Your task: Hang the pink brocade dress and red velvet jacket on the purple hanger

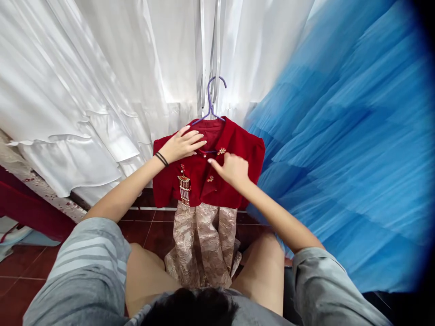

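A short red velvet jacket (166, 181) with gold flower brooches hangs from a purple hanger (210, 97) in front of me. My left hand (183, 146) lies on its left shoulder and collar, fingers stretched out and flat. On the other side of the front opening, my right hand (234, 170) is closed on the cloth, fingers curled and thumb pointing left. Just above it sits a flower brooch (222, 151); another brooch (210, 179) is lower down. A beaded tassel ornament (184, 185) dangles below my left hand. Beneath the jacket hangs a pinkish-gold brocade skirt (207, 240).
White satin drapes (118, 59) hang behind and to the left. Layered blue tulle (346, 149) fills the right side. Dark red cloth (30, 203) is at the far left. My knees flank the skirt above a red tiled floor (139, 231).
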Available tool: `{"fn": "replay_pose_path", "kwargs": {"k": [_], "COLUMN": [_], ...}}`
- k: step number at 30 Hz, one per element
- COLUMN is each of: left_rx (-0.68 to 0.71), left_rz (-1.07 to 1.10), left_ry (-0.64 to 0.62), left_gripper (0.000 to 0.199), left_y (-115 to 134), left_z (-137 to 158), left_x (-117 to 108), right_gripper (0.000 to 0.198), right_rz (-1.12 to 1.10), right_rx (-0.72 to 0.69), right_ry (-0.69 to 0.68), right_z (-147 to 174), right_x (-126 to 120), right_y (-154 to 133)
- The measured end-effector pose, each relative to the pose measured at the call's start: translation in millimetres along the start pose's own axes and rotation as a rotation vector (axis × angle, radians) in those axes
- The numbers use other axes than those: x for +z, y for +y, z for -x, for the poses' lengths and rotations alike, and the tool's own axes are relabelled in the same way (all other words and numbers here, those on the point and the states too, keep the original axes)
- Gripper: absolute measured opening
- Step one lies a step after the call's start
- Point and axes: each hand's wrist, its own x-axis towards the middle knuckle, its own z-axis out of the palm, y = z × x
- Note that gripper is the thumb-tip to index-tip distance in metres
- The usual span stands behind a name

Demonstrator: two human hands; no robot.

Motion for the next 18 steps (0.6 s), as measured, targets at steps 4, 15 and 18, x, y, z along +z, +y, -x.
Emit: {"fn": "replay_pose_path", "kwargs": {"k": [4,15,18], "left_rx": [0.047,0.071,0.062], "left_rz": [-0.08,-0.153,-0.137], "left_ry": [-0.021,0.046,0.05], "left_gripper": [0.032,0.027,0.021], "left_y": [5,6,7], "left_z": [-17,-16,-13], "left_x": [2,21,21], "right_gripper": [0.029,0.042,0.031], "right_rz": [-0.094,0.035,0.055], "right_rx": [0.015,0.218,0.247], "right_ry": [-0.21,-0.24,-0.238], "right_z": [18,20,16], "right_x": [12,52,60], "right_y": [-7,-15,-7]}}
